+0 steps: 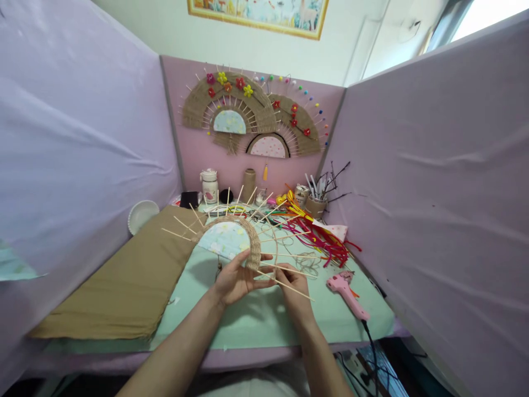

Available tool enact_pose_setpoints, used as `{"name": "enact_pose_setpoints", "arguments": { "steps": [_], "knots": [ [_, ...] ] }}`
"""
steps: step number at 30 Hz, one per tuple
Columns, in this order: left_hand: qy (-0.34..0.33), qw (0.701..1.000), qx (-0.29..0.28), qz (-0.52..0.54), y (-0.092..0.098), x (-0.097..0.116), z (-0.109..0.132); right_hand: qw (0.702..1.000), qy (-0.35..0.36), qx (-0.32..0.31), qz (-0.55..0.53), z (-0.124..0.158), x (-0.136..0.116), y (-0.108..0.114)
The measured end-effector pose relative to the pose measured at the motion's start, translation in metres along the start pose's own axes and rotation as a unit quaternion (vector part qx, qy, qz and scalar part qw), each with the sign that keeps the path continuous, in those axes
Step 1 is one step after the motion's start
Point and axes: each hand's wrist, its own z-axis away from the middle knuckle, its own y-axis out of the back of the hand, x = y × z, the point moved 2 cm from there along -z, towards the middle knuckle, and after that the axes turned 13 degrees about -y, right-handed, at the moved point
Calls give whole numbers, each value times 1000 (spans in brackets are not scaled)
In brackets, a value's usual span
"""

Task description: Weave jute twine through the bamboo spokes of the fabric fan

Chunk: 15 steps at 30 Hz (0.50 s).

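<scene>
A half-round fan frame [254, 234] with a woven twine band, a pale blue floral centre [225, 239] and thin wooden sticks fanning outward is held above the table. My left hand [237, 280] grips its lower right end, thumb on the band and fingers behind it. Fingers pinched together, my right hand [292, 286] is at the lowest sticks on the right, holding a strand of twine beside them. The twine curves loosely up around the sticks. A tassel hangs beneath the floral centre.
A pink glue gun [347, 295] lies at the right, its cord running off the front edge. Brown cloth [119, 275] covers the left side. Red and yellow pipe cleaners [318, 234], jars and a twine spool [249, 184] stand or lie behind. Finished fans hang on the back panel.
</scene>
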Motion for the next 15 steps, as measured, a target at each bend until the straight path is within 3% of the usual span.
{"name": "enact_pose_setpoints", "arguments": {
  "steps": [8,15],
  "knots": [
    [-19,1000,-7,17,2,-1,-1,999,11,0,38,-1,9,6],
    [-15,1000,6,27,5,-6,-2,1000,-4,-6,2,0,11,6]
  ]
}}
